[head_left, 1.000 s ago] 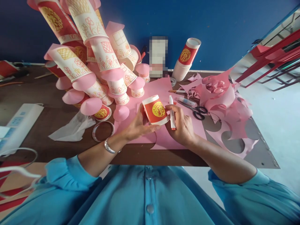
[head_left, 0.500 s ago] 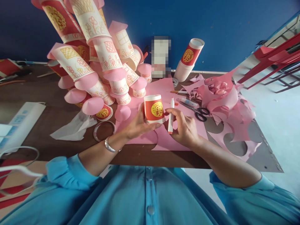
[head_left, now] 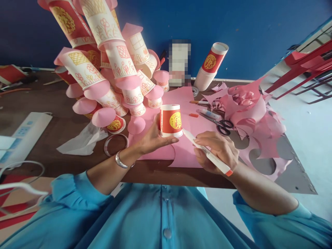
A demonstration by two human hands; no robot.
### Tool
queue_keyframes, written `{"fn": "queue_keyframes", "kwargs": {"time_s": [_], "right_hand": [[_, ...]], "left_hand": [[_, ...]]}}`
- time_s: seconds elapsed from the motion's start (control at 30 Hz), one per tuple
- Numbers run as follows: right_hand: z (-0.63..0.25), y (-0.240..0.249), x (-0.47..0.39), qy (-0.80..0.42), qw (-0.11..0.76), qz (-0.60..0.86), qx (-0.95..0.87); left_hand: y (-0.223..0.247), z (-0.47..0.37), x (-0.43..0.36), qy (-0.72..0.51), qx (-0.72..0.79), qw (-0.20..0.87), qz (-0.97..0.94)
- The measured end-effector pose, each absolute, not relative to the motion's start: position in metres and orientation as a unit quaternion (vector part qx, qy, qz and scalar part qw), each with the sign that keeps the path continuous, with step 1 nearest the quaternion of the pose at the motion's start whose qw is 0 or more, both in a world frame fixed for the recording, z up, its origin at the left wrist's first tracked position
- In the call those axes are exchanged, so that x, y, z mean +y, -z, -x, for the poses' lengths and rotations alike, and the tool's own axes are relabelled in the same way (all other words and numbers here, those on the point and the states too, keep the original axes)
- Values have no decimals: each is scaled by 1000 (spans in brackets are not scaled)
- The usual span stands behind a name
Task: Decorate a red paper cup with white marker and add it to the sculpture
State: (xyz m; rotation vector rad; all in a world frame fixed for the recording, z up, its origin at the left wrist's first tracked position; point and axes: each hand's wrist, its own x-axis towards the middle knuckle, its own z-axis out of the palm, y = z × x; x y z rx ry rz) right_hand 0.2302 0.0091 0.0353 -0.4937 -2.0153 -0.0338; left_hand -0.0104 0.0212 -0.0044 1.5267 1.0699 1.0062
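Head view showed, at upper left, a cup tower (head_left: 120, 58) capped with pink paper cones; a bumping forearm could topple it, though whether its joints were glued could not be told. Just left of centre, the left hand (head_left: 155, 140) had its fingers grasping a red-and-white paper cup (head_left: 170, 121), raised mid-frame before a pink paper sheet (head_left: 184, 152). Squeezing too hard might dent the thin wall; too loose a hold might let it turn under pressure. On the sheet, right of the cup, lay a small orange piece (head_left: 193, 115), perhaps a cap, which a brushing hand could roll away. Farther right, the right hand (head_left: 220, 150) had its fingers closed around a marker (head_left: 219, 164), tip beside the cup's lower edge; contact could not be told. A slip there might smear the cup. Scissors (head_left: 224, 127) lay near the knuckles, a possible snag.
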Motion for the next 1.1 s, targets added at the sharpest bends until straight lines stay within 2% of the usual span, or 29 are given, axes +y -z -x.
{"fn": "queue_keyframes", "kwargs": {"time_s": [0.3,0.77,1.1], "right_hand": [[-225,-36,9,-5,495,167,-853],[-225,-37,8,-9,483,169,-859],[-227,-44,5,-36,436,160,-885]], "left_hand": [[13,12,23,-423,414,443,-673],[13,12,24,-413,402,432,-693],[15,10,25,-407,424,420,-692]]}}
